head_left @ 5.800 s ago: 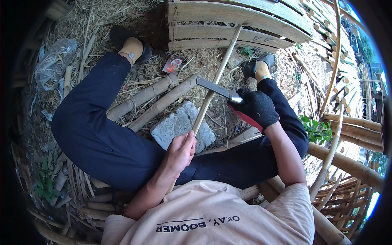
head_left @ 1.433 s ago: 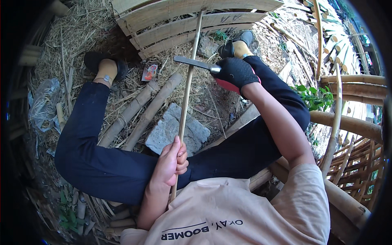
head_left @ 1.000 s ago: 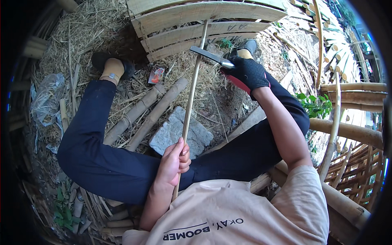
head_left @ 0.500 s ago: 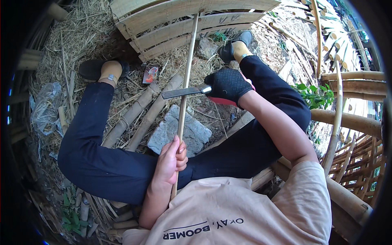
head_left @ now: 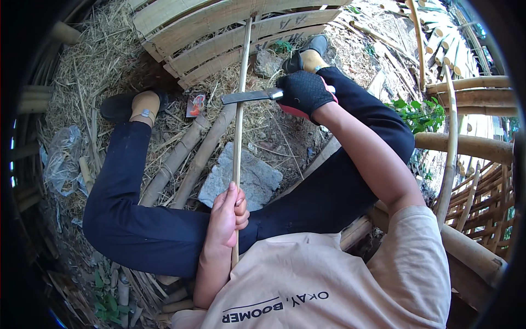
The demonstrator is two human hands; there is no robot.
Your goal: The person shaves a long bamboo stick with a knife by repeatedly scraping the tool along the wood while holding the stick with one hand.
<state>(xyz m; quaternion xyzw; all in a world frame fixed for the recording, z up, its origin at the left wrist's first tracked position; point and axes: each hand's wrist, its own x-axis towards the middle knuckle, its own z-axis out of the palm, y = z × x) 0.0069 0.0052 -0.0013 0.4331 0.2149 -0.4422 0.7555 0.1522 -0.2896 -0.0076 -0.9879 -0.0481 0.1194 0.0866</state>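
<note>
Left hand clenched round bamboo strip, which spans shirt to slatted crate. Gloved right hand grasps knife across strip. Overlong pull could slip knife into left hand.

We are in a rustic outdoor bamboo work yard. We see straw strewn over bare earth, cut bamboo poles stacked in daylight at upper right, a woven lattice below them, and a slatted wooden crate.
</note>
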